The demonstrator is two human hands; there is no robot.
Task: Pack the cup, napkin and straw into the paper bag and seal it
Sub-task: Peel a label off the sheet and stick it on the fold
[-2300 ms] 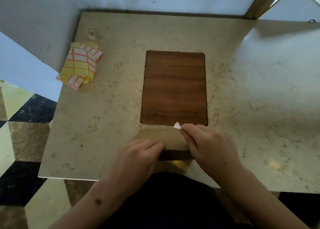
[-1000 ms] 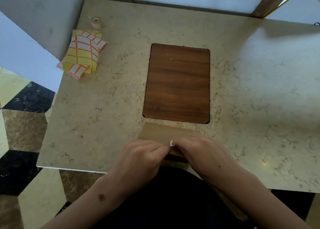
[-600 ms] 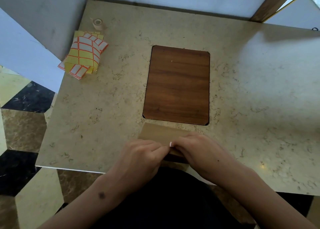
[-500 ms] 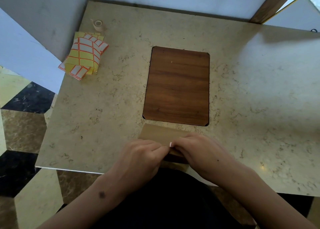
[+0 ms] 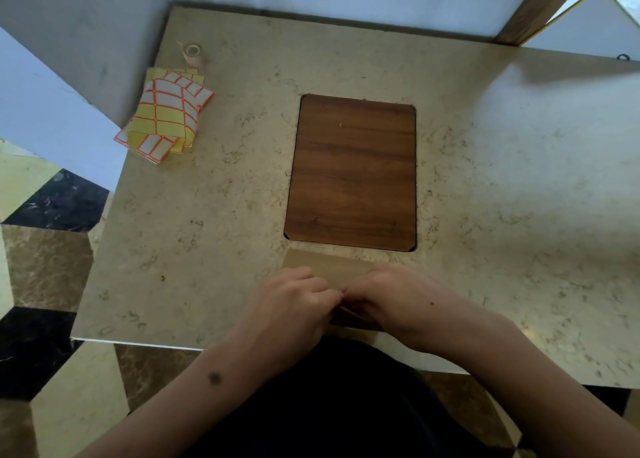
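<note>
Brown paper bag [image 5: 323, 263] sits at the near edge of the desk [image 5: 519, 198], just below the wood panel [image 5: 351, 173]. Left hand [image 5: 291, 305] and right hand [image 5: 391, 295] both have fingers curled, pinching its folded top, probably holding the flap shut for sealing.

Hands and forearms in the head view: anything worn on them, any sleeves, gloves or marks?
Both the left hand and the right hand are bare, without gloves. No sleeves, watch or bracelet show on either forearm. The left forearm carries one small dark round mark. Rings cannot be ruled out, since the fingers are partly hidden.
</note>
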